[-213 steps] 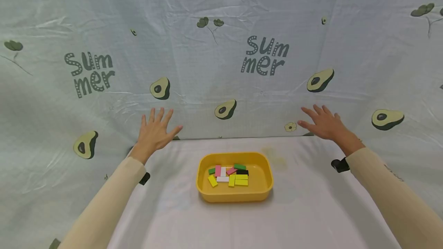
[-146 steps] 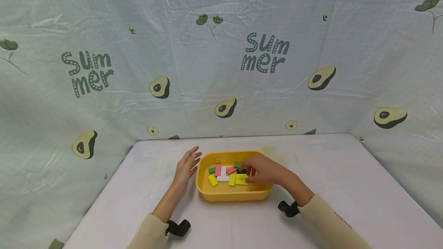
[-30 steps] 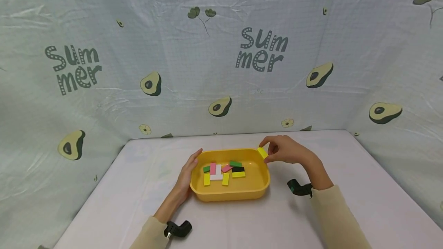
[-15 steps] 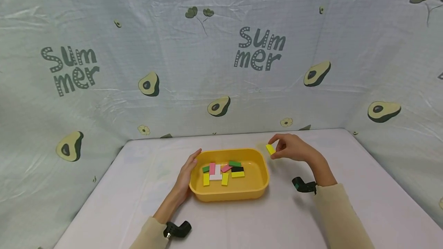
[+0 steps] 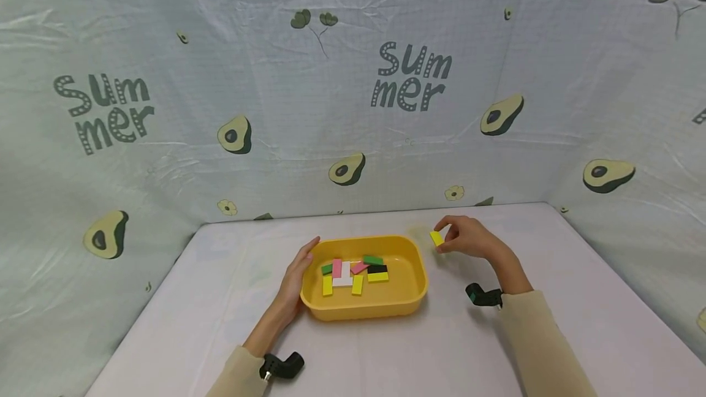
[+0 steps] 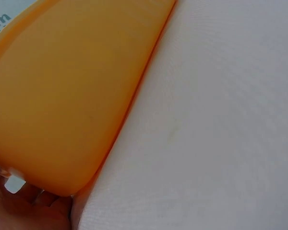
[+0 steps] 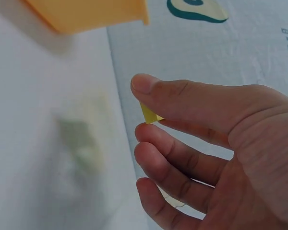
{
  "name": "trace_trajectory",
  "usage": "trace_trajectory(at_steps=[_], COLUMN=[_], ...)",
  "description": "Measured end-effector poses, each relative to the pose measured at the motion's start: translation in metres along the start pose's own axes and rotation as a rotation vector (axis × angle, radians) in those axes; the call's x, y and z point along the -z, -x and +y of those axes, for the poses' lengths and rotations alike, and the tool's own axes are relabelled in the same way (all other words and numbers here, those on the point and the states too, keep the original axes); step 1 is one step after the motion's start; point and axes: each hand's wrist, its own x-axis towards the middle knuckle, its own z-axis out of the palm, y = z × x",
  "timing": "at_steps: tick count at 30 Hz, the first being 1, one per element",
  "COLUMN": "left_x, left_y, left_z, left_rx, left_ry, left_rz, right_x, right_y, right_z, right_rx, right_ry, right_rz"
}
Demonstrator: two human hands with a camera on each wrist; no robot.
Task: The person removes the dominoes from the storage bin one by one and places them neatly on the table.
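A yellow tray [image 5: 415,287] sits mid-table holding several flat blocks in pink, white, green, black and yellow [image 5: 353,271]. My left hand [image 5: 298,274] rests with straight fingers against the tray's left wall [image 6: 62,96]. My right hand [image 5: 469,239] hovers just right of the tray's far corner and pinches one yellow block [image 5: 436,238] between thumb and fingers. In the right wrist view only a sliver of that yellow block [image 7: 149,114] shows between the thumb and index finger, with the tray's corner [image 7: 96,12] at the top.
The table [image 5: 551,323] is covered in white cloth. A printed fabric backdrop [image 5: 353,109] with avocados and "Summer" lettering walls it in at the back and both sides. Black wrist camera mounts [image 5: 281,365] sit on both forearms.
My right hand has carried the yellow block from above the tray's far right rim out to the right and slightly down. The left hand has stayed on the tray.
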Motion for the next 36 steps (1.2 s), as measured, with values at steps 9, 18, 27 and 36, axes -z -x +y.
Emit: trace_trajectory(at_steps=[9, 18, 27, 36], left_x=[0.0, 0.0, -0.001, -0.001], left_y=[0.001, 0.001, 0.001, 0.002], left_z=[-0.002, -0.001, 0.0, 0.001], left_rx=[0.003, -0.004, -0.005, -0.004], left_ry=[0.008, 0.01, 0.013, 0.0], left_rz=[0.006, 0.004, -0.001, 0.005], right_x=[-0.013, -0.023, -0.034, -0.041], right_y=[-0.008, -0.012, -0.016, -0.014], right_z=[0.017, 0.03, 0.035, 0.032], right_rx=[-0.033, -0.069, -0.115, -0.161], right_ry=[-0.031, -0.045, -0.036, 0.019], right_rz=[0.008, 0.049, 0.097, 0.098])
